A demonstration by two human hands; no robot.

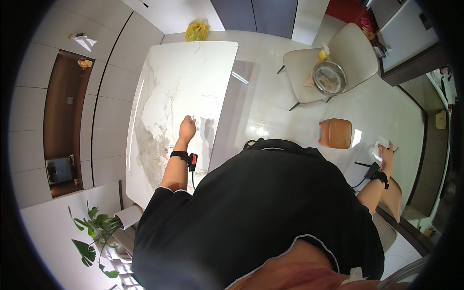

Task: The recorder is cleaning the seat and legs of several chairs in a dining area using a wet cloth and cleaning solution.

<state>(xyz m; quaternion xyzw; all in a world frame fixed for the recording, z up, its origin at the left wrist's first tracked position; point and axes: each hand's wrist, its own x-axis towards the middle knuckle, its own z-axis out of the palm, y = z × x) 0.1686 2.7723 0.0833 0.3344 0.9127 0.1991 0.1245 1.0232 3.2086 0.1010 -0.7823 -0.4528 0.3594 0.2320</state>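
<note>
My left hand is closed just above the white marble-patterned table. A small whitish bit shows at its fingertips, too small to name. Out to the right, away from the table, my right hand grips a flat, soft white thing that looks like a tissue or a thin cloth. Its fingers are bent over the edge of it. Each wrist wears a black band with a small device and a cable. Partly behind my left forearm, a small white-and-red item lies on the table.
A beige chair holds a round metal basin and a yellow-and-white bottle. A small brown stool stands on the floor. A yellow bag sits beyond the table's far edge. At lower left is a potted plant.
</note>
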